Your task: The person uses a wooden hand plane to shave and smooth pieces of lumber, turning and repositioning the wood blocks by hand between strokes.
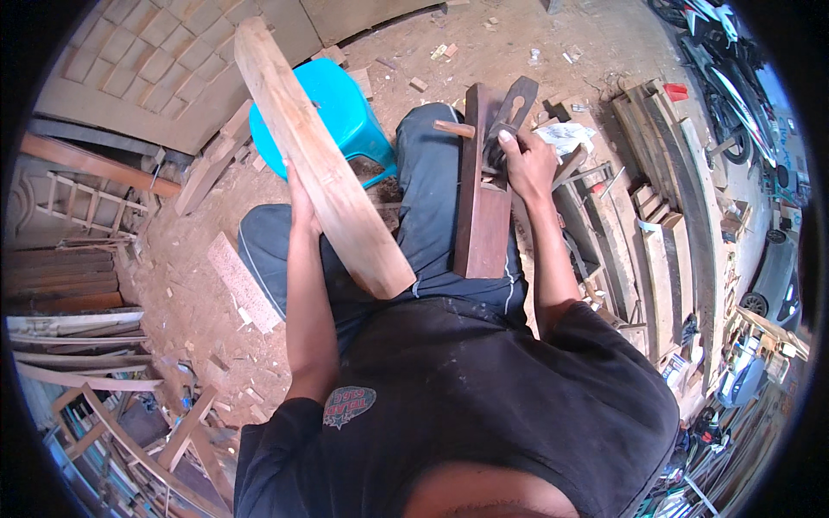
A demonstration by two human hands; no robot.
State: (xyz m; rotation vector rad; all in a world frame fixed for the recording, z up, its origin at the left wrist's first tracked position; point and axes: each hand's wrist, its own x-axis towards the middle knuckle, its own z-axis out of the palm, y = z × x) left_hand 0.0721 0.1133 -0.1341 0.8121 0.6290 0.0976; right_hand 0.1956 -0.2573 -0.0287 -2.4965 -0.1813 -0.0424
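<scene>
The wooden beam (324, 164) is held aslant, partly covering the blue stool (339, 104) from view, by the left grip (300, 200), which seems closed on its left edge, though the fingers are mostly hidden. To the right of the stool, the dark hand plane (471, 211) is clasped by the right grip (528, 167), apart from the beam. Some smoothing may be judged done from the fairly even upper face; how much is left cannot be told.
</scene>
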